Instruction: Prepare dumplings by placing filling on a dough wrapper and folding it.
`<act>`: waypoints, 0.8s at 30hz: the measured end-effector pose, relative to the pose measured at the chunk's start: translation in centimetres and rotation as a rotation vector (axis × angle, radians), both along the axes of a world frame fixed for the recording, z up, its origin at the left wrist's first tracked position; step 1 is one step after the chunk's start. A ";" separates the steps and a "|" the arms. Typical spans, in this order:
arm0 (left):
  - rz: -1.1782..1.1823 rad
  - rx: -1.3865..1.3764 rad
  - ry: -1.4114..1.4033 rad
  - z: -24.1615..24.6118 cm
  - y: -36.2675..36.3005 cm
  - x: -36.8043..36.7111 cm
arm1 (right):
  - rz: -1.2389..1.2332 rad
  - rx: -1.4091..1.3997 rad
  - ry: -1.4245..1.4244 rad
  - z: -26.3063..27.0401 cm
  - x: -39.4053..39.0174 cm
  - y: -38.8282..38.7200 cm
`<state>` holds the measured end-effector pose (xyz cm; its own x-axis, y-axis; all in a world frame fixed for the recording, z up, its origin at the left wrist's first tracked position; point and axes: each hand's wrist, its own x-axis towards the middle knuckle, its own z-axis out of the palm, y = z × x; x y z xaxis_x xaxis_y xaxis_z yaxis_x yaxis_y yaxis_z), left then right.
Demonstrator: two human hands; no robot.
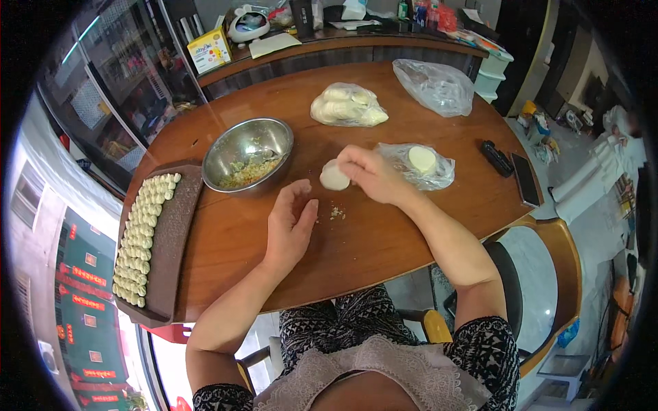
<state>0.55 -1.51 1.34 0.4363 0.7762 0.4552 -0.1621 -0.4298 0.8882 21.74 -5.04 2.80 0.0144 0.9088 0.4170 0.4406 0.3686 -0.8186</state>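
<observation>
A round dough wrapper (334, 175) hangs from the fingertips of my right hand (371, 173), above the middle of the table. To its left, my left hand (292, 221) has its thumb and fingers apart and holds nothing. A steel mixing bowl (248, 155) with chopped filling (251, 172) and a utensil in it stands beyond my left hand. Right of my right hand, more round wrappers (422, 160) lie on an opened clear plastic bag (443, 172). Rows of filled dumplings (140, 231) cover the left part of a brown tray (172, 246) at the table's left.
A bag of wrappers (348, 105) and a crumpled plastic bag (436, 86) lie at the table's far side. A phone (525, 180) and a black object (497, 159) rest near the right edge. Filling crumbs (337, 212) dot the wooden table (360, 241). A chair (563, 267) stands at the right.
</observation>
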 end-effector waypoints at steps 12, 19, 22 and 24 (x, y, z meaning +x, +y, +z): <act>-0.111 -0.184 0.030 -0.6 1.6 -0.2 | 0.165 -0.119 0.136 0.0 -2.4 -0.4; -0.120 -0.254 0.028 -0.7 1.7 -0.2 | 0.133 -0.102 0.064 -0.9 -2.5 -0.1; -0.100 -0.211 0.048 -0.6 1.4 -0.1 | 0.151 -0.126 0.080 -0.7 -2.4 -0.3; -0.134 -0.198 0.009 -0.6 1.4 -0.2 | 0.171 -0.189 0.108 -0.7 -2.6 -0.3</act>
